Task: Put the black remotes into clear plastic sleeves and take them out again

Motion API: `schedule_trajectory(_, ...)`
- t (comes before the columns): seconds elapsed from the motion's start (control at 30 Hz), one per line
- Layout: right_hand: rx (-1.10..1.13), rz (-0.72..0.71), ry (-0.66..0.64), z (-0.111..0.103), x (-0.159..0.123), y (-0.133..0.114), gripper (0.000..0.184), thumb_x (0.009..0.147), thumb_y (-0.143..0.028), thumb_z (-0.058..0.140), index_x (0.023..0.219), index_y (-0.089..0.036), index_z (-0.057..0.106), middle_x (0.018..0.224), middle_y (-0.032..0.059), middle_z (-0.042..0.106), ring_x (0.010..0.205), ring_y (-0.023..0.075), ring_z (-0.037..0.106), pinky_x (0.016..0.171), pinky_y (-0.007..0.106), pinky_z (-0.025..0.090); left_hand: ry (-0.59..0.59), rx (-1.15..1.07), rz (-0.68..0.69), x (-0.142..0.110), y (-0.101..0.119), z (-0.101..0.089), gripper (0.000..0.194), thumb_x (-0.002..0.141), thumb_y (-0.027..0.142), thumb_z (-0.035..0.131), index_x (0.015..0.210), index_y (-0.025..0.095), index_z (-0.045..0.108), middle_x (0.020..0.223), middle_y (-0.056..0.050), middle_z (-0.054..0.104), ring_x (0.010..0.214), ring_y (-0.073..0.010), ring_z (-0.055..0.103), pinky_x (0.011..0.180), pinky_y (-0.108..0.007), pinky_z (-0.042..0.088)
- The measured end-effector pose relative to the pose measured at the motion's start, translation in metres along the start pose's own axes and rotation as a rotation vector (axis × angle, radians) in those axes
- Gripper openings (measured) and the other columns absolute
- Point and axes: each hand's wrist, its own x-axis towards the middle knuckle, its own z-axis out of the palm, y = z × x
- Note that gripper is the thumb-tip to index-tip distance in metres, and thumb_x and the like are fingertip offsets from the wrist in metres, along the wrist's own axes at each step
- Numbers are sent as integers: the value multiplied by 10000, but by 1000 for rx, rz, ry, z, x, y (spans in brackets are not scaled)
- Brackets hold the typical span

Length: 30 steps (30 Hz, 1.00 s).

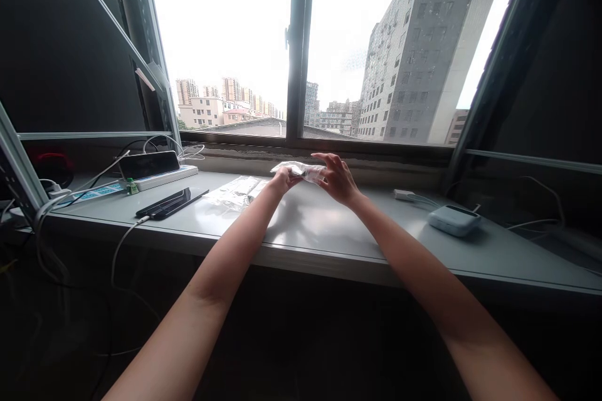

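Above the middle of the table, a small clear plastic bag (308, 170) is held up, with something dark and small inside that I cannot make out. My left hand (282, 180) grips its left part between thumb and fingers. At the bag's right end, my right hand (339, 179) has its thumb and lower fingers on the plastic, while the index finger stretches out over the top. More clear plastic packets (239, 192) lie flat on the table, just left of my left hand.
On the grey table (310, 225), a black phone-like device (169, 203) with a white cable lies to the left. Behind it, a dark phone (149, 164) leans on a white power strip (167, 177), near a little green bottle (132, 187). A pale blue box-shaped device (454, 220) and white plug (403, 195) are right.
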Motion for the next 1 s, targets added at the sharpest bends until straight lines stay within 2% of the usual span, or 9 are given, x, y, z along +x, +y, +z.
schedule_trajectory(0.13,-26,-5,18,-3,1,2,320,915,-210,578,1216,-262,673,1418,74,504,1257,302,422,962,439,403,16,117,-36,-11,1,5,338,975,168,357,1180,40,594,691,-118,672,629,-209,671,683,-313,555)
schedule_trajectory(0.27,-18,-10,61,-6,2,3,266,924,-175,556,1125,-245,716,1351,68,560,1211,284,452,934,412,386,-37,85,-23,-19,1,11,331,982,147,372,1181,1,593,688,-113,671,618,-185,667,687,-272,547)
schedule_trajectory(0.43,-26,0,102,-8,2,3,237,944,-175,532,1010,-241,749,1285,60,605,1164,273,475,903,404,366,-109,52,-29,-16,-2,13,331,974,120,381,1202,7,592,728,-110,687,651,-183,681,666,-262,558)
schedule_trajectory(0.63,-53,7,128,-10,2,4,253,936,-168,551,1104,-249,723,1290,70,601,1173,277,467,906,405,349,-211,-30,27,-14,-2,11,328,977,130,392,1217,28,592,831,-140,719,759,-202,712,718,-280,575)
schedule_trajectory(0.8,-86,2,129,-11,1,7,242,941,-184,545,1104,-243,713,1302,76,595,1186,278,463,930,409,341,-294,38,-26,-26,-1,12,299,978,184,443,1192,69,617,857,-154,725,788,-226,722,751,-309,578)
schedule_trajectory(1.0,-98,-30,79,-12,0,7,250,943,-205,540,1128,-251,702,1316,78,588,1197,285,459,947,421,324,-303,76,-61,-26,-2,11,287,974,214,464,1156,75,638,849,-157,717,752,-221,717,778,-317,565)
